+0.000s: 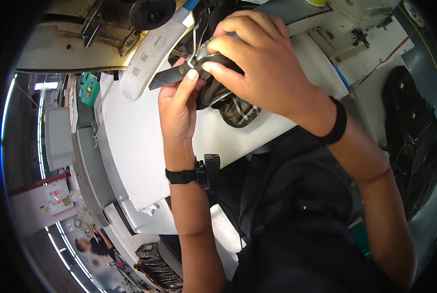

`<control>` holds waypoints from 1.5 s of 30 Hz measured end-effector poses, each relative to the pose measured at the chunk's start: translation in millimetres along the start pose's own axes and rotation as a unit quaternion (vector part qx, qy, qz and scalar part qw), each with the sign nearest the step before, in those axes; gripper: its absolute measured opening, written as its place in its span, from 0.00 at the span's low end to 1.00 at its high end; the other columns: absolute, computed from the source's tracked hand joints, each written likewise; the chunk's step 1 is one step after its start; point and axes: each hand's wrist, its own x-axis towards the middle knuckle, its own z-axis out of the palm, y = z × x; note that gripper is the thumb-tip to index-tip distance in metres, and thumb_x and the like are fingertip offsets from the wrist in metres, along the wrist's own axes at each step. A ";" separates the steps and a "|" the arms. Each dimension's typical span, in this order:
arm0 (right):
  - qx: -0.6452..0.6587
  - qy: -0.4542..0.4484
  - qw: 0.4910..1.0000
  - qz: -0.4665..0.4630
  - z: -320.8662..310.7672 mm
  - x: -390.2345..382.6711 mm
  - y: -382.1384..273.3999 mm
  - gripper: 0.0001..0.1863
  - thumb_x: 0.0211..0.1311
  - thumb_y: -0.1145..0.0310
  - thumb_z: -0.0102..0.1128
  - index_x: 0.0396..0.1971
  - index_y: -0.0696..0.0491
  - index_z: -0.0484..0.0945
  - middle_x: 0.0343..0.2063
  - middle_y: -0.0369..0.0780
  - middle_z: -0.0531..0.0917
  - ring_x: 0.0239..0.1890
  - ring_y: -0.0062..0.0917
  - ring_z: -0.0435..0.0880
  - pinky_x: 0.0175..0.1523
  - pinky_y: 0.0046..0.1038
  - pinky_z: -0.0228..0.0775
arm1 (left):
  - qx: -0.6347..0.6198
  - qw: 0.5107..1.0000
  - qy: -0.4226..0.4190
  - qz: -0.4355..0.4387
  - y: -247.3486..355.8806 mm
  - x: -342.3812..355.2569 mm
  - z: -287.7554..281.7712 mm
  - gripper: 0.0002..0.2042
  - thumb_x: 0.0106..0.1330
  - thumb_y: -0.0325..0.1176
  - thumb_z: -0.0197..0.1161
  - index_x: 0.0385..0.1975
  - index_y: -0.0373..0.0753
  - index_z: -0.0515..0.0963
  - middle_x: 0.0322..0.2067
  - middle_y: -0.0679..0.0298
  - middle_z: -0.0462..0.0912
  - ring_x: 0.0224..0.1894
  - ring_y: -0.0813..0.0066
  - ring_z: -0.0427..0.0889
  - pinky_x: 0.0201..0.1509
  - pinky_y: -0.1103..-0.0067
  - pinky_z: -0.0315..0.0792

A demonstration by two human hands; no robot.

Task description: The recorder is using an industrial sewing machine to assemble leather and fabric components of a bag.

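Observation:
A dark fabric piece with a metal zipper and a plaid part (239, 111) lies bunched at the sewing machine (152, 58), over the edge of the white worktop. My left hand (180, 100) is closed, thumb and fingers pinching the dark fabric close to a bent metal rod beside the needle area. From the other side my right hand (257, 63) grips the same piece, thumb pressed toward the curled fingers along the zipper teeth. A flat dark strip (167, 78) sticks out left of my left thumb. The needle itself is hidden by the hands and fabric.
The white worktop (135, 141) spreads below and left of the machine. Dark garments (411, 141) lie in a heap at the right. A green box (89, 89) stands at the left. A person (99, 244) works farther off at lower left. Plaid fabric (155, 263) lies near the lower edge.

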 end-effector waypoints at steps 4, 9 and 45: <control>0.016 -0.057 0.998 -0.006 1.0 8.9 8.9 0.07 0.56 0.63 0.69 0.28 0.49 0.81 0.32 0.35 0.83 0.49 0.31 0.80 0.60 0.39 0.59 | -0.025 1.000 0.010 0.010 -2.7 -6.9 12.5 0.25 0.72 0.30 0.68 0.66 0.32 0.71 0.46 0.64 0.84 0.47 0.79 0.80 0.58 0.77 0.73; 0.062 -0.120 0.989 0.058 -7.6 23.2 -8.1 0.09 0.64 0.65 0.62 0.31 0.56 0.82 0.40 0.44 0.84 0.50 0.39 0.80 0.63 0.42 0.62 | -0.098 0.992 0.074 0.018 -4.4 -7.4 17.9 0.22 0.77 0.42 0.64 0.61 0.31 0.76 0.45 0.64 0.84 0.49 0.80 0.79 0.59 0.77 0.72; -0.010 -0.156 0.982 0.103 2.8 21.3 5.8 0.10 0.61 0.63 0.68 0.26 0.50 0.79 0.41 0.34 0.86 0.52 0.30 0.81 0.70 0.36 0.56 | 0.063 0.983 0.152 0.081 -8.5 -10.3 47.1 0.14 0.80 0.41 0.60 0.48 0.35 0.82 0.40 0.70 0.83 0.39 0.85 0.74 0.47 0.83 0.71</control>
